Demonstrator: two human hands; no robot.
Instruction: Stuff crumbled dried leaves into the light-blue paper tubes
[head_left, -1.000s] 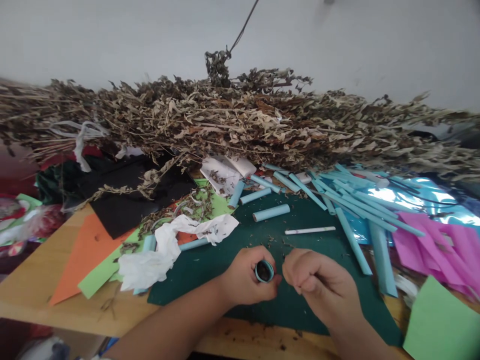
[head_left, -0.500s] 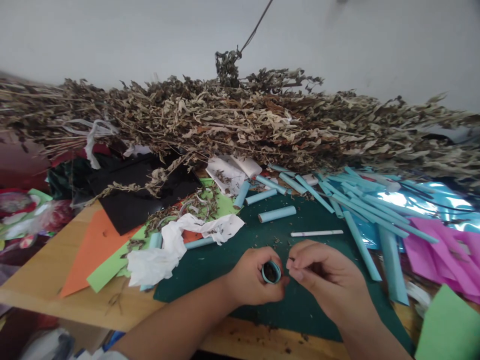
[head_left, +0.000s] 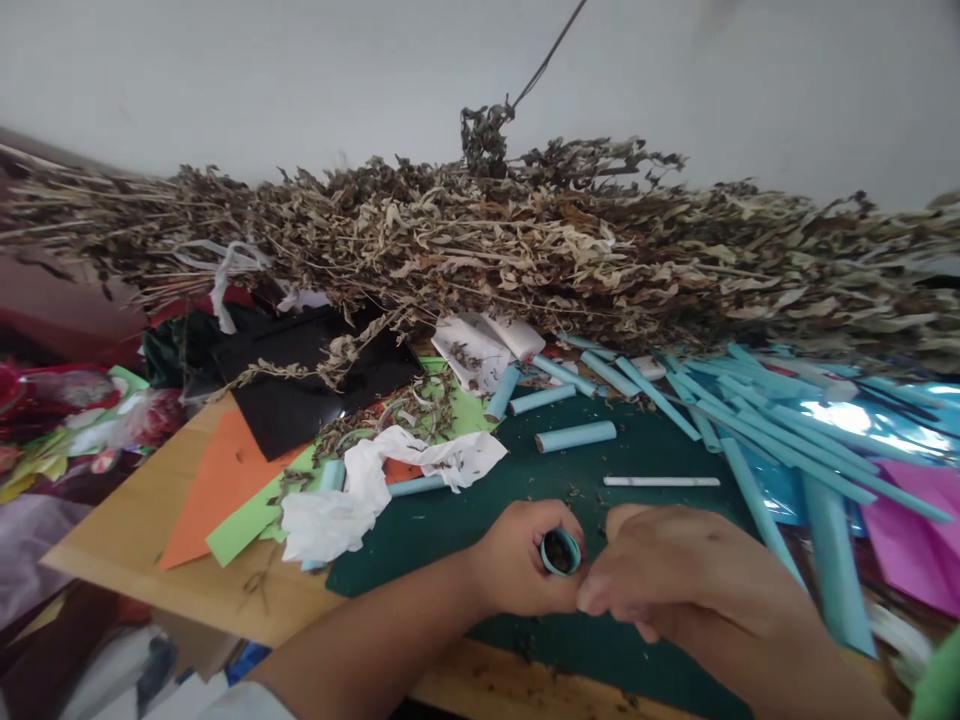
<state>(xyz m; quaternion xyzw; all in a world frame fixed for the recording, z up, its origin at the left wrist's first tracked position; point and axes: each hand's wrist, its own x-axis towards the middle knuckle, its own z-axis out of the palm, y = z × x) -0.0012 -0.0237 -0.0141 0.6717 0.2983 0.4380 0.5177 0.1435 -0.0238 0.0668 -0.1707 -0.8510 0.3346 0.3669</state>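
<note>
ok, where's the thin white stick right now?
Head view, right of centre: the thin white stick lies on the dark green mat, just beyond the right hand, with a short blue roll to its upper left.

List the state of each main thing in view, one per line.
Left hand: closed around tube
Tube: open end up, dark bits inside
Right hand: curled, grip hidden
Tissue: crumpled
White stick: lying on mat
Mat: flat, littered
Plants: dried, piled
Black sheet: partly covered
Other tubes: rolled, lying loose
</note>
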